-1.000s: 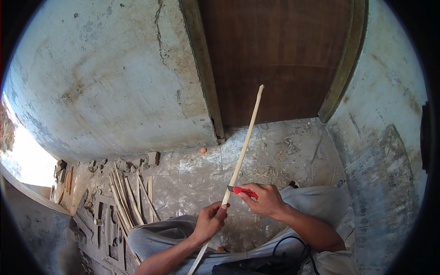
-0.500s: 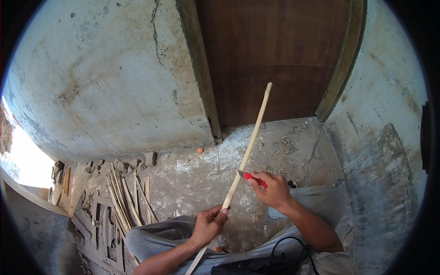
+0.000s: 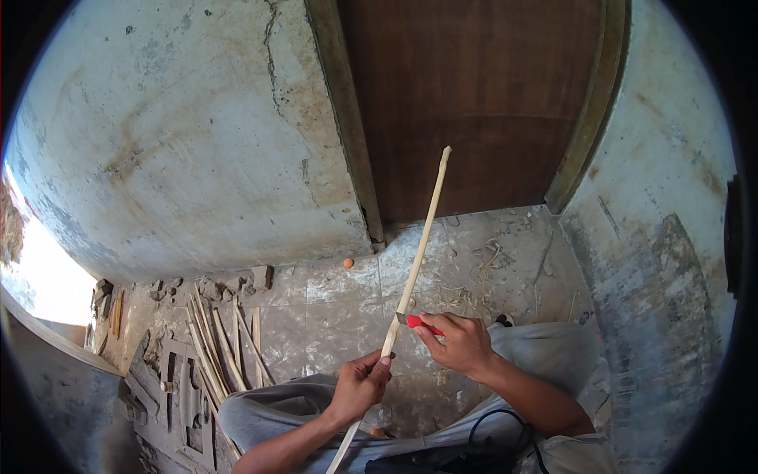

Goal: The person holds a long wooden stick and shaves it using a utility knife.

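A long pale strip of wood or bamboo (image 3: pixel 422 246) slants up and away from my lap, its far end in front of the brown door. Low on the strip, my left hand (image 3: pixel 362 385) is closed around it, thumb on top. My right hand (image 3: pixel 462 341) grips a knife with a red handle (image 3: pixel 421 323), its fingers wrapped round the handle. The short blade (image 3: pixel 401 317) meets the strip a little above my left hand. Part of the handle is hidden inside my fingers.
Several similar pale strips (image 3: pixel 215 347) lean beside my left knee, next to a dusty cut-out wooden panel (image 3: pixel 189 403). Rubble (image 3: pixel 209 286) lies along the wall. Curled shavings (image 3: pixel 466 299) litter the tiles before the brown door (image 3: pixel 474 103). A small orange ball-like object (image 3: pixel 348 263) rests near the wall.
My right hand and the knife have moved down along the strip, closer to my left hand. The strip's far end has swung slightly left.
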A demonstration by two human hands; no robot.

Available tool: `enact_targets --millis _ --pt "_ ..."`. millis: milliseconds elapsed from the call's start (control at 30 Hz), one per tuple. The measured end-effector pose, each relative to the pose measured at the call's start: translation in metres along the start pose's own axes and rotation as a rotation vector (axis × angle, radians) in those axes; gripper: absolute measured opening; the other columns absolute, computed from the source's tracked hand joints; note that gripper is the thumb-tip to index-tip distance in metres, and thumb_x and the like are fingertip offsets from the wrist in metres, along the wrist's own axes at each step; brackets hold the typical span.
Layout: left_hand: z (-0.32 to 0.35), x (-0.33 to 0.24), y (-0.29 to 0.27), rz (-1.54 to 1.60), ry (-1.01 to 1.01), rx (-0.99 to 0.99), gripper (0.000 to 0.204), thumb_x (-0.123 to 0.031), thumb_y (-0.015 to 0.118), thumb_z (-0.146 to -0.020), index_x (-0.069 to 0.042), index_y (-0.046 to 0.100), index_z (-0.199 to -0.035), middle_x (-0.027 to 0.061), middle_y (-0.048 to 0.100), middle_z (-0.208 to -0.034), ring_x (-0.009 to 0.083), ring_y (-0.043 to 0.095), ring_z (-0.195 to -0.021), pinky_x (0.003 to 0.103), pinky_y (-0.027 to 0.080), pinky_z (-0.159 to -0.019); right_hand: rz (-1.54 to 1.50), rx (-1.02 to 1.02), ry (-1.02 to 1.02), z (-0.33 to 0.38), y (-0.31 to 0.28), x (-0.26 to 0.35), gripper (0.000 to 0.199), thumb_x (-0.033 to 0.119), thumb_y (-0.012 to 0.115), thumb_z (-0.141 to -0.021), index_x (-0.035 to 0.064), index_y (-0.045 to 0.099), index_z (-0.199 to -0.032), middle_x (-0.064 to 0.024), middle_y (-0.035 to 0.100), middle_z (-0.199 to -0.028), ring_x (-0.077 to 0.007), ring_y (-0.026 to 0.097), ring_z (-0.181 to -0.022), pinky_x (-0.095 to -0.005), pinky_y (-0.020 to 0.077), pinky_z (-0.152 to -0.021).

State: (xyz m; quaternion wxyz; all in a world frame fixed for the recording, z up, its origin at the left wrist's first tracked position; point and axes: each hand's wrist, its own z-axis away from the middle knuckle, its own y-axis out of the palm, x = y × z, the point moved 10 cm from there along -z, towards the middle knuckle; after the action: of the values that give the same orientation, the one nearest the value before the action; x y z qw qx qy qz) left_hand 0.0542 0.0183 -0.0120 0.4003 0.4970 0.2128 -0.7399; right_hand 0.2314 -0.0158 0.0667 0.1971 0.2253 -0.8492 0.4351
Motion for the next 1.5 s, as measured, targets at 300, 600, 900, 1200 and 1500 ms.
enact_targets --millis 300,600,900,1200,1500 --pt "0.003 0.002 -0.004 0.05 -0.035 -0.021 0.032 -0.023 0.054 -0.106 0.004 0.061 -0.12 -0.0008 0.05 -0.069 0.0056 0.04 -0.05 0.024 0.032 -0.043 0.043 -0.006 -0.006 -0.011 0.006 -0.005 0.022 0.026 0.076 -0.088 0.0068 0.073 -0.098 -0.0112 0.075 -0.082 -0.0282 0.073 -0.067 -0.0364 0.0569 -0.056" --pt "0.017 0.001 0.009 0.02 -0.069 0.007 0.025 -0.021 0.053 -0.107 0.001 0.064 -0.11 -0.0051 0.047 -0.066 0.0024 0.039 -0.053 0.022 0.029 -0.046 0.021 -0.071 0.165 -0.025 -0.01 -0.048 0.023 0.026 0.072 -0.091 0.0041 0.072 -0.099 -0.0189 0.074 -0.088 -0.0359 0.073 -0.078 -0.0415 0.0572 -0.066" --pt "0.03 0.011 0.004 -0.006 -0.073 0.035 0.035 -0.021 0.055 -0.106 0.007 0.06 -0.126 -0.0009 0.051 -0.071 0.0039 0.041 -0.052 0.022 0.034 -0.044 0.041 -0.131 0.238 -0.038 -0.017 -0.075 0.024 0.027 0.07 -0.094 0.0045 0.072 -0.099 -0.0192 0.073 -0.089 -0.0391 0.072 -0.079 -0.0436 0.0564 -0.067" --pt "0.058 0.015 -0.01 -0.033 -0.131 -0.002 0.029 -0.021 0.055 -0.106 0.001 0.064 -0.121 -0.0057 0.05 -0.071 0.0013 0.041 -0.055 0.021 0.034 -0.049 0.025 -0.16 0.265 -0.038 -0.011 -0.077 0.024 0.029 0.07 -0.093 0.0054 0.072 -0.099 -0.0186 0.073 -0.087 -0.039 0.072 -0.078 -0.0438 0.0563 -0.066" --pt "0.076 0.029 -0.02 -0.137 -0.072 -0.056 0.028 -0.02 0.057 -0.105 0.004 0.064 -0.116 -0.0047 0.05 -0.069 0.0023 0.043 -0.057 0.022 0.035 -0.05 0.039 -0.104 0.211 -0.038 0.005 -0.071 0.023 0.029 0.07 -0.093 0.0065 0.072 -0.098 -0.0176 0.074 -0.087 -0.0374 0.072 -0.075 -0.0436 0.0564 -0.064"
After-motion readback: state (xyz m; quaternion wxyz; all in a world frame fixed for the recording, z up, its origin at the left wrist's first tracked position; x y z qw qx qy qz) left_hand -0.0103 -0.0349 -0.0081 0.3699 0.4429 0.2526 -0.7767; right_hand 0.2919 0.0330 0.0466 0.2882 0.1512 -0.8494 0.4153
